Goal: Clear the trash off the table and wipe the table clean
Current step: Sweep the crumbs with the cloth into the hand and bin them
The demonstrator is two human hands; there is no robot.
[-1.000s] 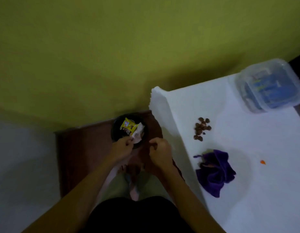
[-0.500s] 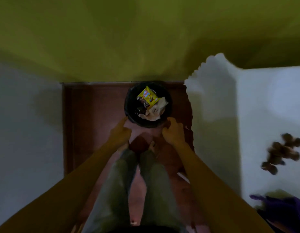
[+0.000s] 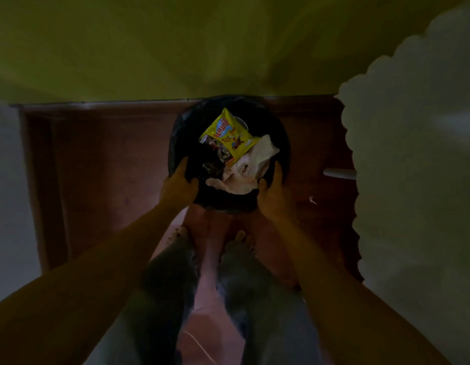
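Head view: both hands have come forward off the near side onto the black trash bin (image 3: 176,143); camera has dipped, so the bin fills more of frame and the desk top has dropped out of view.

- Left hand (image 3: 178,189): fingers (image 3: 183,164) curl over the near-left rim, thumb hooks inside. Clamped on the rim.
- Right hand (image 3: 273,192): same grip on the near-right rim, mirrored.
- Bin sits by the base of the yellow-green wall on the red floor (image 3: 97,167), just ahead of the bare feet (image 3: 241,238) and left of the desk. Can't tell if it's off the floor yet.
- Desk (image 3: 413,180): only the white scalloped cloth edge shows, right side of frame.

Step, my read: trash run is partway done and the bin is being grabbed for a move, probably over to the desk edge. Wipe not started as far as this shows. Next move needs a level two-handed lift, since the contents sit high and loose.

Count:
- 1 bin, black liner
- 1 yellow snack packet (image 3: 228,135), on top
- 1 crumpled white paper wad (image 3: 252,164), under the packet
- dark or clear wrapper bits beside them, too dim to count
- 1 small pale scrap (image 3: 313,200) on the floor, right of the bin
- 2 hands, 2 feet
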